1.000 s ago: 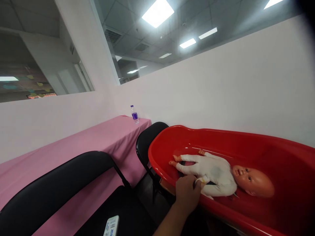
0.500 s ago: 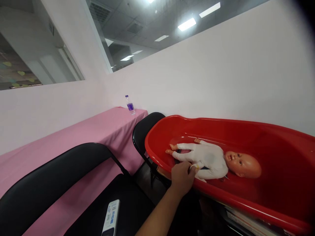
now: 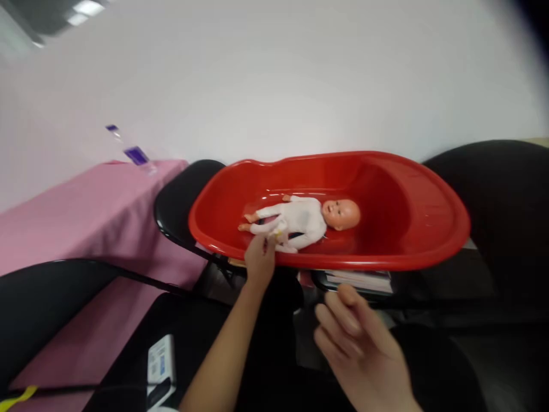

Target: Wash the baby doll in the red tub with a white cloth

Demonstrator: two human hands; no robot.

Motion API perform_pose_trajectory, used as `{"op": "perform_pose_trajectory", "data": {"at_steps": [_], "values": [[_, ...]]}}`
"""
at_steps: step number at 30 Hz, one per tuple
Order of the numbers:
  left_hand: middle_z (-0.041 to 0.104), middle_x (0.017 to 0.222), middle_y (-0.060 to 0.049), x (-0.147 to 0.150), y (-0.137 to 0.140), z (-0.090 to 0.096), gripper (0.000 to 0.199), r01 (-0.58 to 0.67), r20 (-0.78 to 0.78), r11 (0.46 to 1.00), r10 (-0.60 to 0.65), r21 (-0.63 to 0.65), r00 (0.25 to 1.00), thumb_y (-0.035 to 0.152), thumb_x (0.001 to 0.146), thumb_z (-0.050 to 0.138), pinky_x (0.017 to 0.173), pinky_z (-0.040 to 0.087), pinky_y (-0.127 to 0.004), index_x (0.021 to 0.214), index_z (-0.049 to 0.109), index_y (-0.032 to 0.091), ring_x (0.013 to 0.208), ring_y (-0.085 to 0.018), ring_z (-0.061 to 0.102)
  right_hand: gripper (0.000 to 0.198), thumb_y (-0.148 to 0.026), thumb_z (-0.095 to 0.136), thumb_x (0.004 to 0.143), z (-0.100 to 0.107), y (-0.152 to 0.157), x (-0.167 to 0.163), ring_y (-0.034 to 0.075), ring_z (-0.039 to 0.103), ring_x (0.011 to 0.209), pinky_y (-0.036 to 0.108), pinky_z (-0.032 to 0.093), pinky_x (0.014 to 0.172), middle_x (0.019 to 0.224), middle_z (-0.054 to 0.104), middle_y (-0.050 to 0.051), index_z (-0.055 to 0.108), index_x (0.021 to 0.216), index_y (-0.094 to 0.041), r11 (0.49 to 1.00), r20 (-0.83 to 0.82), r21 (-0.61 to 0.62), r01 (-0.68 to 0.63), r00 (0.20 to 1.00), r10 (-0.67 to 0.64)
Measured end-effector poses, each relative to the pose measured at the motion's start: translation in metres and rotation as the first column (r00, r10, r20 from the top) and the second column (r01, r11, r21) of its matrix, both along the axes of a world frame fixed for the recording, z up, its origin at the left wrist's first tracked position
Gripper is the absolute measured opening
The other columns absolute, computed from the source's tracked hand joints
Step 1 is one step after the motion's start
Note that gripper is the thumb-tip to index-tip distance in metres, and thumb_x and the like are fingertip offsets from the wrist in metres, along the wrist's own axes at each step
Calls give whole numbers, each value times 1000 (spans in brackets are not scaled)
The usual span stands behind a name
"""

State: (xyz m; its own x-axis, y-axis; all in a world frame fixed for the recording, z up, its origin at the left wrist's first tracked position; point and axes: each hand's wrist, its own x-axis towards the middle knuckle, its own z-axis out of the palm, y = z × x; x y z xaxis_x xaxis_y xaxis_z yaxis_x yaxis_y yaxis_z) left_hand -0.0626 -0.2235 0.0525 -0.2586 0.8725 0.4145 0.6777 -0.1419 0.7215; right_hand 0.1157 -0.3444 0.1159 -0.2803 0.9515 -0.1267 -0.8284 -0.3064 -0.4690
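Note:
A baby doll (image 3: 302, 216) in a white suit lies on its back in a red baby bathtub (image 3: 435, 206), its head to the right. My left hand (image 3: 260, 257) reaches over the tub's near rim. Its fingers pinch a small whitish piece with a bit of yellow (image 3: 279, 232), beside the doll's leg and arm; blur hides what kind of thing it is. Closer to me, my right hand (image 3: 360, 343) is raised in front of the tub with fingers curled in and nothing visible in them. It touches neither doll nor tub.
Black folding chairs stand left (image 3: 191, 200) and right (image 3: 493, 229) of the tub. A white box-like item (image 3: 160, 366) lies on a nearer black seat (image 3: 201, 326). A bottle (image 3: 135, 155) stands on the pink-covered table (image 3: 86, 200). Books or papers (image 3: 360, 280) lie beneath the tub.
My view has swung right and down, so the whole tub shows. My right hand has come into view. My left hand stays at the near rim with its pinch closed.

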Motion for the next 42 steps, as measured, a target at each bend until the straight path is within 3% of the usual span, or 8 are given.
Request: {"op": "perform_pose_trajectory", "data": {"at_steps": [2, 5, 11, 14, 17, 24, 42], "values": [[67, 91, -5, 4, -4, 4, 26, 21, 105, 988, -38, 153, 994, 35, 97, 48, 81, 45, -30, 87, 62, 17, 88, -17, 61, 16, -34, 71, 83, -7, 6, -6, 4, 41, 49, 14, 34, 40, 69, 56, -2, 65, 79, -20, 998, -16, -57, 17, 1000, -18], [67, 105, -6, 17, -18, 10, 20, 59, 158, 951, -111, 303, 981, 30, 96, 51, 89, 46, -31, 87, 62, 17, 100, -17, 62, 16, -33, 76, 79, -10, 13, -18, 5, 45, 53, 14, 37, 43, 73, 60, 0, 69, 78, -19, 992, 67, -112, 57, 997, -50], [62, 76, 0, 34, -36, 16, 21, 215, 168, 905, -291, 366, 942, 23, 95, 53, 73, 50, -25, 76, 57, 16, 75, -11, 61, 15, -32, 77, 76, -11, 25, -26, 7, 48, 54, 17, 38, 44, 71, 65, 2, 73, 79, -19, 979, 250, -133, 153, 961, -116], [65, 79, 0, 31, -36, 21, 10, 265, 133, 891, -333, 369, 933, 18, 93, 56, 68, 50, -22, 90, 66, 17, 72, -10, 61, 13, -32, 77, 77, -13, 34, -27, 7, 47, 52, 17, 38, 43, 70, 65, 2, 74, 79, -19, 973, 315, -121, 198, 937, -152], [69, 84, -2, 25, -36, 27, 18, 395, 56, 847, -441, 357, 896, 14, 90, 59, 70, 52, -25, 104, 69, 18, 77, -12, 64, 13, -32, 76, 77, -13, 42, -30, 6, 46, 50, 17, 37, 41, 68, 64, 1, 74, 76, -19, 968, 381, -87, 233, 906, -184], [71, 84, -2, 14, -38, 34, 20, 523, 35, 778, -568, 348, 822, 8, 87, 60, 69, 52, -27, 102, 68, 18, 72, -13, 64, 17, -30, 74, 80, -14, 52, -40, 7, 46, 48, 20, 39, 44, 58, 58, -2, 72, 68, -19, 957, 540, 44, 286, 799, -263], [72, 85, -2, -9, -35, 32, 13, 550, 150, 796, -594, 255, 790, 12, 90, 58, 71, 53, -25, 96, 67, 18, 76, -13, 67, 22, -37, 73, 79, -7, 56, -53, 10, 48, 46, 23, 40, 44, 57, 62, 0, 74, 67, -19, 947, 843, 191, 257, 451, -292]]}}
